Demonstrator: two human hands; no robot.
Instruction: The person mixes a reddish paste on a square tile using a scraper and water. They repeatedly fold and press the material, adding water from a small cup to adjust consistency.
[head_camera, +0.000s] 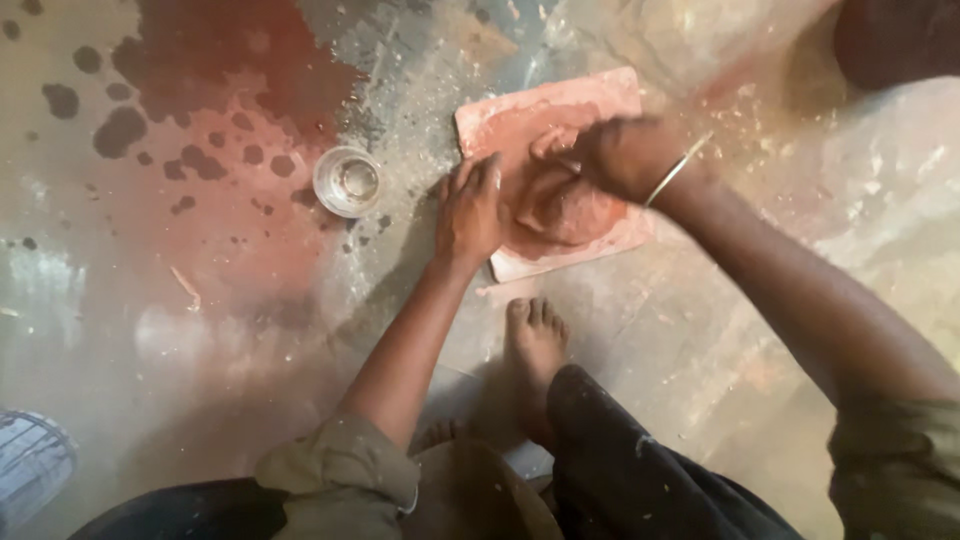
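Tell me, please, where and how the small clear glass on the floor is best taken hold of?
Grip the small clear glass around its round side wall, just below the rim, coming from above with fingers spread. It stands upright and alone on the stained concrete floor, so every side looks free; the left hand is nearest.

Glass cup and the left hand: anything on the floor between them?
Head view: nothing stands between the glass cup and the left hand, only bare floor with gritty dust and a few dark spots.
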